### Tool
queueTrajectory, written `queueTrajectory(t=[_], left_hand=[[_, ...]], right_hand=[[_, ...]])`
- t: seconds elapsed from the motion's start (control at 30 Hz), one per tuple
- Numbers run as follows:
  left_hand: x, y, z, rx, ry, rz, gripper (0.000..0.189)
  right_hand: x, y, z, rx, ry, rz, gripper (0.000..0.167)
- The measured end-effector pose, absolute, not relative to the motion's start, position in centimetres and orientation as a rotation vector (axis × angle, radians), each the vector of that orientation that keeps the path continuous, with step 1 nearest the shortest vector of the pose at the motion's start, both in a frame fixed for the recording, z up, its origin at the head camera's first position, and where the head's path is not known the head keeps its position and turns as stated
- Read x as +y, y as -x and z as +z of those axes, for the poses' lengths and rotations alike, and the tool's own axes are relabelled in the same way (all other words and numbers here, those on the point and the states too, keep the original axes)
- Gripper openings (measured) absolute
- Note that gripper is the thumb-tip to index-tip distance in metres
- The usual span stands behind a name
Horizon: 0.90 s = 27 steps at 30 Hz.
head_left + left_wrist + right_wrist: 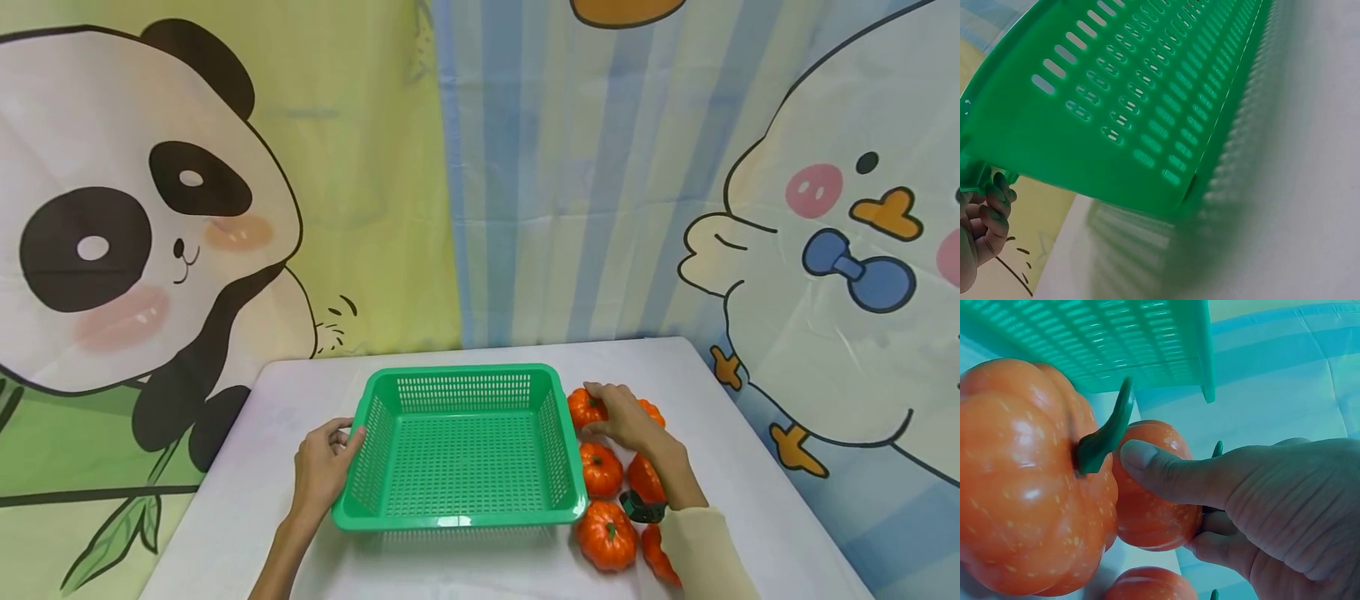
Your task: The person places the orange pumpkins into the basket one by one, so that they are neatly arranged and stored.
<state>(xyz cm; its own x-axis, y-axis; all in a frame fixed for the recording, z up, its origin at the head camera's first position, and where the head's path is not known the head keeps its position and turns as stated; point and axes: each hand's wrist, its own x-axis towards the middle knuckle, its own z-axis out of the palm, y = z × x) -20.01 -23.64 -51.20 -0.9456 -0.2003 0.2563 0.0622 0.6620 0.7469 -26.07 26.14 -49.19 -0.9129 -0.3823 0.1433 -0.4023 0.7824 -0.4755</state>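
Note:
A green plastic basket (465, 467) with slotted walls is in the middle of the head view, with nothing inside. My left hand (324, 467) grips its left rim, the thumb on top and the fingers curled underneath; in the left wrist view those fingers (994, 215) hook below the lip. To the right of the basket, my right hand (626, 417) holds the farthest orange pumpkin (585, 408) of the near column. The right wrist view shows the thumb pressed on that small pumpkin (1154, 515) and the fingers on its other side.
More pumpkins crowd the basket's right side: a middle one (600, 469), a near one (607, 536), and others partly hidden by my right arm. A white-covered table (247, 500) lies beneath, with a cartoon-printed curtain (517, 208) behind it.

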Motion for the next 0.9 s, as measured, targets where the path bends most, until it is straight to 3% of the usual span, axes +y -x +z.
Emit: queueTrajectory(t=[0.37,0.9], left_hand=[[-23.7,20.1,-51.5,-2.551,-0.095,-1.174,0.036],[-23.6,20.1,-51.5,-2.521,-0.089,-1.191,0.036]], right_hand=[[26.2,25.8,-48.2,-2.992,-0.521,0.779,0.072],[26.9,26.1,-46.7,-2.93,-0.58,0.745,0.075]])
